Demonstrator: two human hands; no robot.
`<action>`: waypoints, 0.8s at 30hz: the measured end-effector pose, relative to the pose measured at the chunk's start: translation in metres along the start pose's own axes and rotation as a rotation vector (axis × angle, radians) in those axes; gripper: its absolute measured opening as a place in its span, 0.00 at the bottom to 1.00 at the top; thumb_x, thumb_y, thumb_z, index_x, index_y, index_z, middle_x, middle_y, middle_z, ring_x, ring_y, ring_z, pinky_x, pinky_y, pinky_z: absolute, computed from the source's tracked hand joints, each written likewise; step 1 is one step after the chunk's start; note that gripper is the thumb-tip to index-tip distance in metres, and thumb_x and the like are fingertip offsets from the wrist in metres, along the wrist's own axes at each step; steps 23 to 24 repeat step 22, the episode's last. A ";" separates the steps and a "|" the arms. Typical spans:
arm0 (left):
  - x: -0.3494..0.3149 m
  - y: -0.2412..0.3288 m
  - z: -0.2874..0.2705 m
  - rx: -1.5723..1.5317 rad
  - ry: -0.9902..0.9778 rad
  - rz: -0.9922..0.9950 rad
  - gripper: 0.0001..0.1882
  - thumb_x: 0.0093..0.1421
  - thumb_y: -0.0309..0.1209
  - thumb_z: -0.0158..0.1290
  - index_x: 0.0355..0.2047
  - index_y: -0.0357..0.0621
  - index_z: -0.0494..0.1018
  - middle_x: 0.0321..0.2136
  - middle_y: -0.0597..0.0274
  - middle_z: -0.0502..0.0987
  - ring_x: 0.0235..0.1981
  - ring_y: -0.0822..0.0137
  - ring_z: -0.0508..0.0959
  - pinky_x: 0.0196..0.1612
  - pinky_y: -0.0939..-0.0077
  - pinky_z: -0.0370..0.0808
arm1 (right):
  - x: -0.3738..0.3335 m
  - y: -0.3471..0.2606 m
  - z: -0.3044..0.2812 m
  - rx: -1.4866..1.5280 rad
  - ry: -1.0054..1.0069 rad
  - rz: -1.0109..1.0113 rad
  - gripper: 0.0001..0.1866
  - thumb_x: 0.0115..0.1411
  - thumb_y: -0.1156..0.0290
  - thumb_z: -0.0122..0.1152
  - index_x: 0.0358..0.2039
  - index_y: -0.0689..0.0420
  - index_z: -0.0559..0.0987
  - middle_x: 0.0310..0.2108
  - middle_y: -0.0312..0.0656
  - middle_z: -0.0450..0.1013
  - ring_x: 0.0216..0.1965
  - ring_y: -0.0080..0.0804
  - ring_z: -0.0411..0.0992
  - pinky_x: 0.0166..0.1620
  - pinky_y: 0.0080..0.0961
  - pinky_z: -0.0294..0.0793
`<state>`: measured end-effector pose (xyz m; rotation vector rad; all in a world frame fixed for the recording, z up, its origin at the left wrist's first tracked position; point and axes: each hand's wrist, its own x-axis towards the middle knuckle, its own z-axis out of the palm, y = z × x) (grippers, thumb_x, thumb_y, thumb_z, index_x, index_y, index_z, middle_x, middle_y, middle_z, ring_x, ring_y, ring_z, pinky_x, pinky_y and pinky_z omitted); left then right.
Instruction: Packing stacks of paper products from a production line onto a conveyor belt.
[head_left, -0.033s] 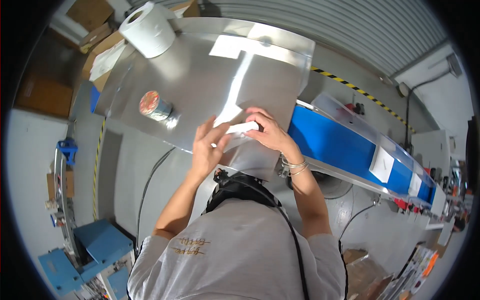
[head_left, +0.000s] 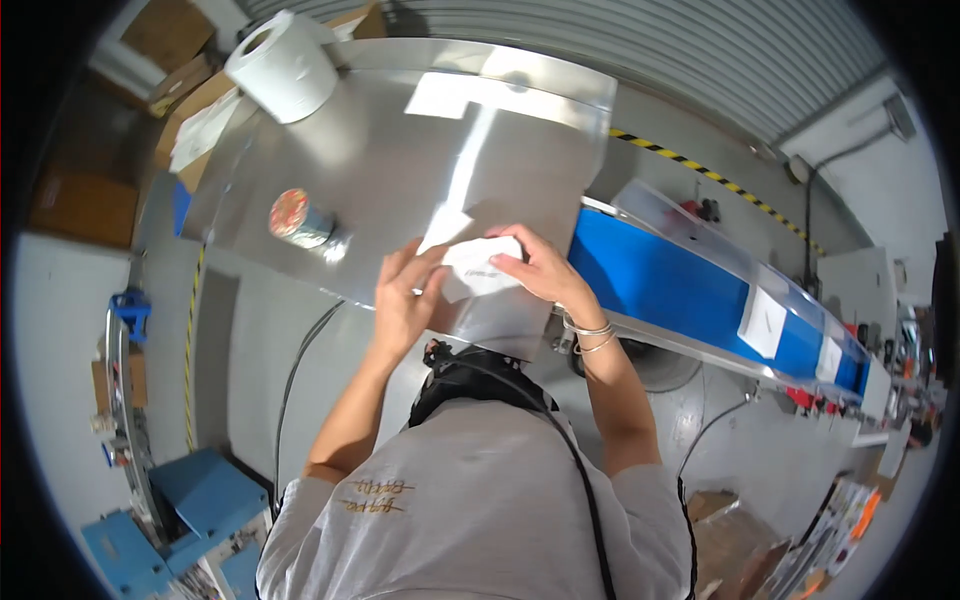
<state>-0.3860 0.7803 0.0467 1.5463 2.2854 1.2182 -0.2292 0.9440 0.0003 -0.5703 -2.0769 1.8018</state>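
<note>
A white packet (head_left: 482, 268) with dark print on its upper face is held over the near edge of the shiny metal table (head_left: 390, 170). My left hand (head_left: 404, 290) pinches its left end between bent fingers and thumb. At the other end, my right hand (head_left: 540, 268) grips it, the thumb lying across the face and the fingers behind the far edge. What the fingers do underneath is hidden. To the left of my left hand, a small canister (head_left: 302, 220) with a red patterned top stands on the metal.
A big white paper roll (head_left: 285, 70) stands at the table's far left corner, beside an open cardboard box (head_left: 190, 125). On the right runs a blue conveyor belt (head_left: 650, 275) with low clear side walls, carrying white packets (head_left: 764, 322). A black cable (head_left: 290, 375) hangs at the left.
The white packet, earlier seen as a narrow strip, has been turned so that its broad printed face shows. Both hands still hold its ends.
</note>
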 end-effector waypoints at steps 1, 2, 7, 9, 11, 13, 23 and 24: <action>0.004 0.008 -0.004 -0.046 -0.021 -0.057 0.14 0.54 0.22 0.55 0.41 0.47 0.78 0.42 0.49 0.75 0.43 0.53 0.75 0.46 0.64 0.72 | -0.012 0.013 -0.008 0.115 0.173 -0.012 0.17 0.58 0.68 0.61 0.45 0.60 0.71 0.38 0.38 0.71 0.37 0.22 0.68 0.40 0.21 0.70; 0.004 0.001 -0.003 0.021 0.003 -0.016 0.13 0.55 0.22 0.54 0.41 0.47 0.78 0.40 0.50 0.75 0.41 0.53 0.76 0.43 0.66 0.73 | -0.025 0.019 -0.017 0.228 0.347 -0.032 0.17 0.58 0.65 0.62 0.43 0.60 0.71 0.33 0.38 0.72 0.33 0.22 0.67 0.37 0.20 0.69; 0.013 0.005 -0.002 0.213 -0.002 0.275 0.18 0.46 0.15 0.52 0.37 0.46 0.79 0.35 0.54 0.76 0.34 0.55 0.75 0.39 0.65 0.73 | -0.129 0.052 -0.143 -0.361 1.019 0.326 0.19 0.57 0.56 0.60 0.37 0.61 0.76 0.24 0.45 0.74 0.26 0.33 0.71 0.30 0.28 0.69; 0.016 0.016 0.002 0.204 -0.087 0.353 0.19 0.43 0.14 0.52 0.36 0.45 0.79 0.35 0.56 0.76 0.34 0.56 0.75 0.39 0.66 0.73 | -0.173 0.059 -0.189 -0.567 1.113 0.370 0.20 0.55 0.57 0.62 0.41 0.59 0.76 0.33 0.48 0.76 0.34 0.42 0.74 0.36 0.33 0.71; 0.020 0.029 0.008 0.166 -0.166 0.427 0.19 0.43 0.14 0.51 0.36 0.44 0.79 0.35 0.55 0.76 0.34 0.56 0.75 0.38 0.66 0.73 | -0.191 0.066 -0.206 -0.938 1.230 0.554 0.23 0.53 0.57 0.63 0.44 0.58 0.75 0.36 0.50 0.75 0.37 0.45 0.73 0.39 0.36 0.71; 0.023 0.044 0.013 0.086 -0.280 0.491 0.20 0.43 0.13 0.50 0.36 0.43 0.79 0.35 0.54 0.76 0.35 0.56 0.75 0.38 0.65 0.74 | -0.195 0.061 -0.208 -1.487 1.246 0.792 0.31 0.51 0.54 0.64 0.52 0.56 0.69 0.43 0.52 0.72 0.44 0.47 0.70 0.44 0.40 0.70; 0.057 0.120 0.059 -0.323 -0.776 0.416 0.15 0.54 0.18 0.51 0.42 0.41 0.75 0.35 0.52 0.74 0.34 0.54 0.74 0.39 0.68 0.71 | -0.110 0.011 -0.080 0.714 0.172 0.019 0.38 0.64 0.37 0.24 0.57 0.57 0.63 0.54 0.44 0.67 0.59 0.32 0.61 0.65 0.30 0.50; 0.057 0.120 0.059 -0.323 -0.776 0.416 0.15 0.54 0.18 0.51 0.42 0.41 0.75 0.35 0.52 0.74 0.34 0.54 0.74 0.39 0.68 0.71 | -0.110 0.011 -0.080 0.714 0.172 0.019 0.38 0.64 0.37 0.24 0.57 0.57 0.63 0.54 0.44 0.67 0.59 0.32 0.61 0.65 0.30 0.50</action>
